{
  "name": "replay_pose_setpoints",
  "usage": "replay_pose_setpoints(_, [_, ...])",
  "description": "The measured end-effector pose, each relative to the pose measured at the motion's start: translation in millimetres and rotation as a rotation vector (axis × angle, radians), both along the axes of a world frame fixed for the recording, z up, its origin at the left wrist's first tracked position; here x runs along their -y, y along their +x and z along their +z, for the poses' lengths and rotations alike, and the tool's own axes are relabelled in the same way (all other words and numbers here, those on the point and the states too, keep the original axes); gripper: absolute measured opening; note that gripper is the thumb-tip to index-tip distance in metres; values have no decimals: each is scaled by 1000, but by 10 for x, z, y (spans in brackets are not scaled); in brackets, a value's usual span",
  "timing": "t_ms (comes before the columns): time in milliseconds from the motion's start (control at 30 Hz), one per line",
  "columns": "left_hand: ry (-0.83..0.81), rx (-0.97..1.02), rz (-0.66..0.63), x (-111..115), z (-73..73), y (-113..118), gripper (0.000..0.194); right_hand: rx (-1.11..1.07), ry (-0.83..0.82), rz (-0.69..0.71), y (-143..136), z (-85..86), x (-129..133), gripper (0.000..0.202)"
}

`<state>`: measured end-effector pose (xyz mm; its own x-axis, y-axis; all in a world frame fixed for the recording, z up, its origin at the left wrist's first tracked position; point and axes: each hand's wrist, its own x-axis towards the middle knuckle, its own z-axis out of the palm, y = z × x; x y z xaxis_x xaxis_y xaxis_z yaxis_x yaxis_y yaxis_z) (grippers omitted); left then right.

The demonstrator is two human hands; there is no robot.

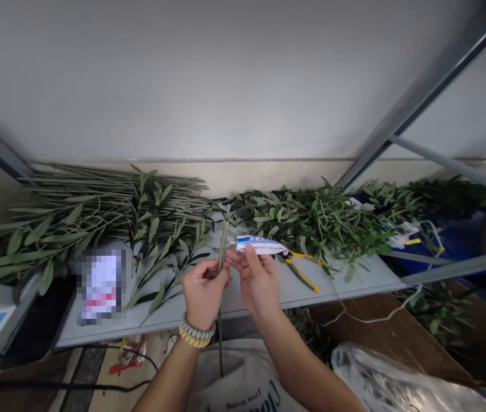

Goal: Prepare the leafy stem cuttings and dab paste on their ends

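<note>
Head camera, one view: sitting on the person's head, facing forward and down. Range: close, the left hand [202,289] and right hand [261,286] showing just below mid-picture, the forearms [172,366] lying nearer the lens. The camera is looking across the table [380,274] from its front edge and is facing the pale wall [208,80] behind, which is filling the upper part. Field: wide, taking in metal posts [423,91] at both sides and, at the bottom, the wearer's own shirt [243,366].
</note>
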<state>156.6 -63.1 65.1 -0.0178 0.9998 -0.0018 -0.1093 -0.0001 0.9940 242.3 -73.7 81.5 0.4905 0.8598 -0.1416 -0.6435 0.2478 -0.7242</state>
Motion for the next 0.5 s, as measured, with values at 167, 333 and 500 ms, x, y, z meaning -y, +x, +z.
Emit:
replay_pose_setpoints(167, [23,-32,10,9,-25,-22,10,-127,-12,73,-20,-13,-6,21])
replay_pose_setpoints(333, [52,-51,-5,10,-40,-40,8,-206,-57,156,-6,-32,-20,18])
replay_pose_setpoints(500, [74,-107,-1,5,-49,-47,10,-243,-65,200,-1,-39,-19,18])
